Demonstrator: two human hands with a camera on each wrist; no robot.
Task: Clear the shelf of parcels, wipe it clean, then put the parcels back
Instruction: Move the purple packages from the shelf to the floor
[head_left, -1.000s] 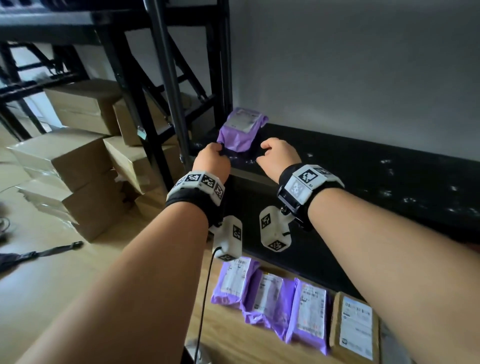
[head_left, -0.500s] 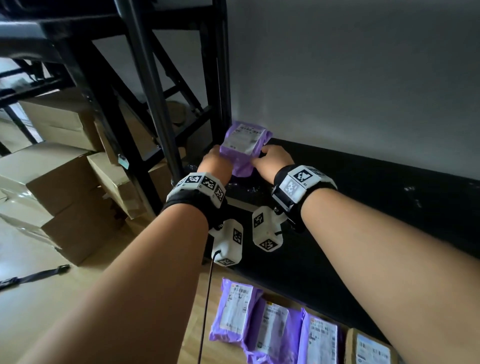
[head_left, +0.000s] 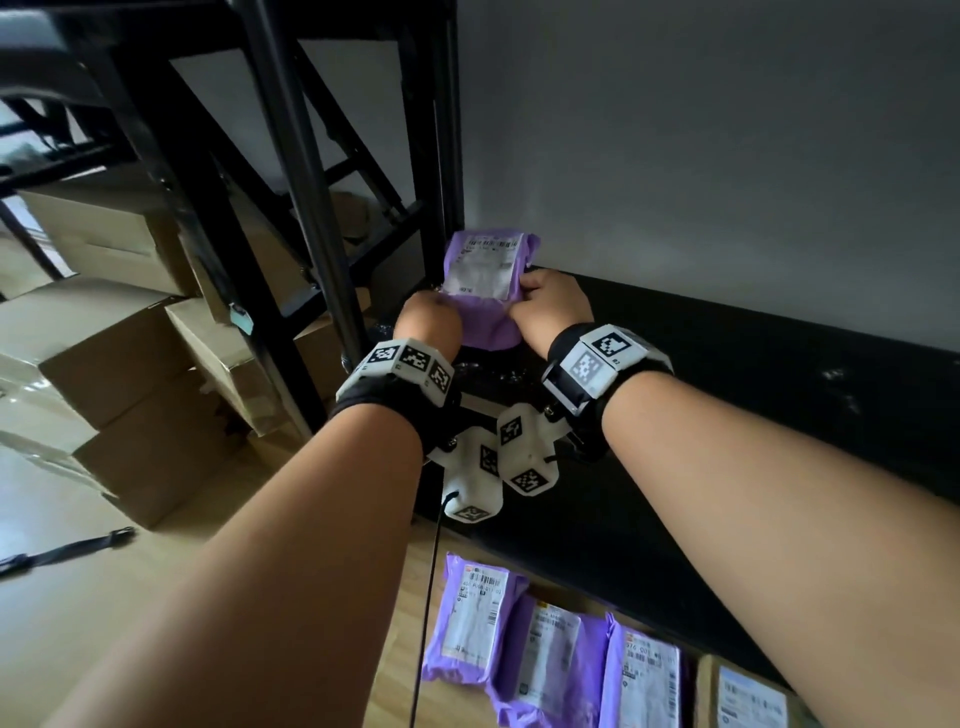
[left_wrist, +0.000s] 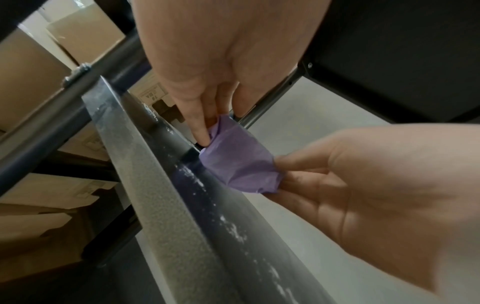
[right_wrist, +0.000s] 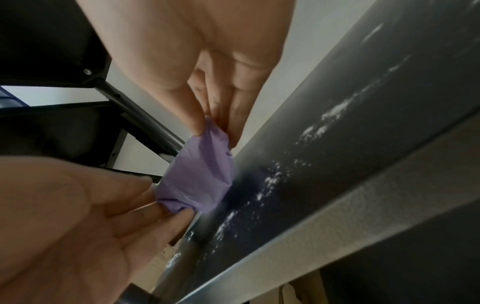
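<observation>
A purple parcel (head_left: 488, 283) with a white label stands tilted at the left end of the black shelf (head_left: 753, 395), close to the corner post. My left hand (head_left: 434, 314) pinches its lower left corner and my right hand (head_left: 532, 301) pinches its lower right corner. In the left wrist view my left hand (left_wrist: 221, 123) grips the purple film (left_wrist: 239, 162) from above. In the right wrist view my right hand (right_wrist: 215, 128) pinches the same parcel (right_wrist: 200, 179). I cannot tell whether the parcel's bottom touches the shelf.
White dust specks (head_left: 836, 374) dot the shelf. On the wooden floor below lie three purple parcels (head_left: 470, 623) (head_left: 553, 660) (head_left: 644, 680) and a cardboard one (head_left: 748, 699). Brown boxes (head_left: 104, 364) are stacked at the left behind black rack posts (head_left: 311, 234). A grey wall backs the shelf.
Both hands closed in on the purple parcel, took hold of its lower corners and tipped it up towards me. My view has moved nearer to the shelf.
</observation>
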